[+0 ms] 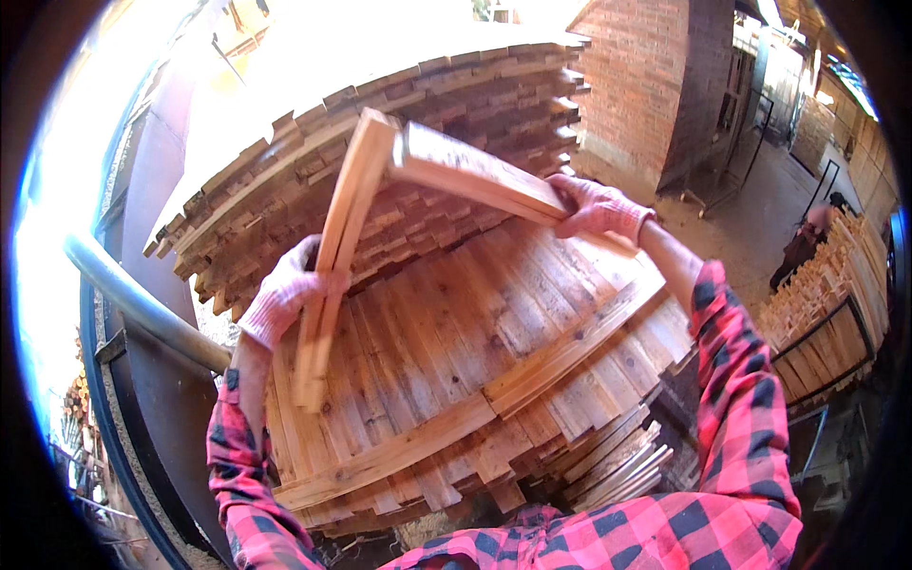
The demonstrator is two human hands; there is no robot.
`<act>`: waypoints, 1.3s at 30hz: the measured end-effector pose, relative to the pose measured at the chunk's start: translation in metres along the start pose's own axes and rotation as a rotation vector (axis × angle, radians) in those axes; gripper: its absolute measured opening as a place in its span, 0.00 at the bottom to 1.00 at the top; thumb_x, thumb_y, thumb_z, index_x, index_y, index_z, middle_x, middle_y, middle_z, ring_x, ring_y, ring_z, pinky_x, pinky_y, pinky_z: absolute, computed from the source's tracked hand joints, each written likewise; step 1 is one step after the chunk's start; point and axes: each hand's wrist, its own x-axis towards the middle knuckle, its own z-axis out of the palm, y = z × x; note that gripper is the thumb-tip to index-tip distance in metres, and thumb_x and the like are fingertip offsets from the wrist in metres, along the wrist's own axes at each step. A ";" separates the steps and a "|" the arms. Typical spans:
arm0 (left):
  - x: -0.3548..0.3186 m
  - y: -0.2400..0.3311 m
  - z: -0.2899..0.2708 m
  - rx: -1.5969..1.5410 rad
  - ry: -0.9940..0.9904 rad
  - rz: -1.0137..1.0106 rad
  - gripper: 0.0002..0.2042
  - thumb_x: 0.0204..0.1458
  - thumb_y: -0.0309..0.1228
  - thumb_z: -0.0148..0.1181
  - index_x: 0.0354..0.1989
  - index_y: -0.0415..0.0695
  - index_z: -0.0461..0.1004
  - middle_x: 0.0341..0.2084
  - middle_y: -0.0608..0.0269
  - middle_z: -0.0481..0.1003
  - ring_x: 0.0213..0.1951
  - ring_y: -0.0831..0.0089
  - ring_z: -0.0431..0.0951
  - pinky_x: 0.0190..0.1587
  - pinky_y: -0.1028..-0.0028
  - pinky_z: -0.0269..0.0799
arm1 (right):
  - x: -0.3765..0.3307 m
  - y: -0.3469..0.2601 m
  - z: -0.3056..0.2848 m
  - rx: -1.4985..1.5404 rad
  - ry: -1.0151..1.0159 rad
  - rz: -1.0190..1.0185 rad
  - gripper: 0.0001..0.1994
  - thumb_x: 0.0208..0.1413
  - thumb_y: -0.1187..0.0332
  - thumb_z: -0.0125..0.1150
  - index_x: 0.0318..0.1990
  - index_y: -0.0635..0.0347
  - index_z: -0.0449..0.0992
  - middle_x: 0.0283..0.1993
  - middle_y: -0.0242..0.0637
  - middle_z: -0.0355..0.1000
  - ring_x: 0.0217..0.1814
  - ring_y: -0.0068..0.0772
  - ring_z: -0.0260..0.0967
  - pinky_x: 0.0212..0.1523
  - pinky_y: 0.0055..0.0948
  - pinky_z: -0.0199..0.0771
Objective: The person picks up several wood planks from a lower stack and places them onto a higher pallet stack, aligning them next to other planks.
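Observation:
My left hand (285,293), in a pale knitted glove, is closed around wooden boards (353,195) held steeply tilted; a lengthwise line suggests two pieces together. My right hand (598,209), gloved alike, grips more wooden boards (480,179) near their right end, slanting down to the right. The far ends of both lots come close together in front of me; I cannot tell if they touch. Below them lies a layer of planks (427,332) set side by side, with long crosswise boards (399,446) along its near part.
Behind the planks rises a tall stack of boards (456,104) with uneven ends. A metal pipe (142,299) runs along the left. At the right are a brick pillar (632,85), a person (803,249) and another wood stack (826,294). Loose thin boards (622,465) lie near my body.

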 end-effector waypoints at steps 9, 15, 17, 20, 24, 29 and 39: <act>0.050 -0.160 -0.028 0.856 -0.132 -0.209 0.45 0.33 0.44 0.76 0.65 0.42 0.68 0.56 0.44 0.75 0.60 0.49 0.73 0.62 0.62 0.68 | 0.070 0.119 0.022 -0.709 -0.198 0.003 0.41 0.39 0.60 0.75 0.66 0.50 0.67 0.54 0.49 0.75 0.59 0.53 0.72 0.58 0.48 0.71; 0.064 -0.213 -0.003 0.958 -0.038 -0.076 0.42 0.35 0.49 0.72 0.60 0.37 0.70 0.54 0.39 0.75 0.57 0.44 0.73 0.60 0.57 0.69 | 0.119 0.156 0.100 -0.899 -0.126 -0.156 0.38 0.44 0.62 0.67 0.69 0.43 0.65 0.59 0.43 0.74 0.62 0.51 0.71 0.59 0.52 0.68; 0.068 -0.223 0.004 0.979 -0.016 -0.076 0.41 0.35 0.50 0.71 0.58 0.38 0.71 0.51 0.40 0.76 0.55 0.44 0.75 0.57 0.56 0.71 | 0.133 0.145 0.102 -0.898 -0.285 0.069 0.36 0.47 0.63 0.65 0.69 0.42 0.66 0.58 0.44 0.74 0.62 0.52 0.71 0.58 0.54 0.68; 0.063 -0.217 0.002 0.974 -0.010 -0.057 0.38 0.34 0.48 0.73 0.55 0.37 0.72 0.49 0.39 0.77 0.52 0.43 0.77 0.54 0.57 0.73 | 0.139 0.146 0.110 -0.893 -0.248 0.017 0.32 0.49 0.65 0.62 0.66 0.41 0.68 0.58 0.42 0.74 0.62 0.48 0.71 0.55 0.53 0.69; 0.070 -0.202 0.007 0.886 -0.029 -0.084 0.36 0.33 0.40 0.76 0.54 0.37 0.72 0.48 0.39 0.78 0.52 0.43 0.77 0.55 0.57 0.73 | 0.136 0.149 0.097 -0.880 -0.208 0.022 0.32 0.49 0.63 0.67 0.65 0.38 0.69 0.57 0.39 0.74 0.62 0.47 0.71 0.55 0.57 0.65; 0.070 -0.211 0.017 0.921 -0.019 -0.075 0.37 0.36 0.39 0.74 0.56 0.33 0.71 0.47 0.41 0.79 0.51 0.46 0.79 0.53 0.61 0.75 | 0.123 0.165 0.106 -0.860 -0.107 0.020 0.27 0.52 0.63 0.66 0.62 0.36 0.71 0.55 0.36 0.76 0.61 0.43 0.72 0.55 0.54 0.65; -0.002 -0.226 0.038 0.987 0.198 -0.078 0.38 0.52 0.31 0.67 0.72 0.38 0.57 0.69 0.45 0.61 0.70 0.56 0.61 0.72 0.63 0.55 | -0.071 0.096 0.079 -0.488 0.590 -0.334 0.35 0.52 0.61 0.70 0.69 0.41 0.64 0.70 0.46 0.62 0.72 0.51 0.60 0.65 0.50 0.71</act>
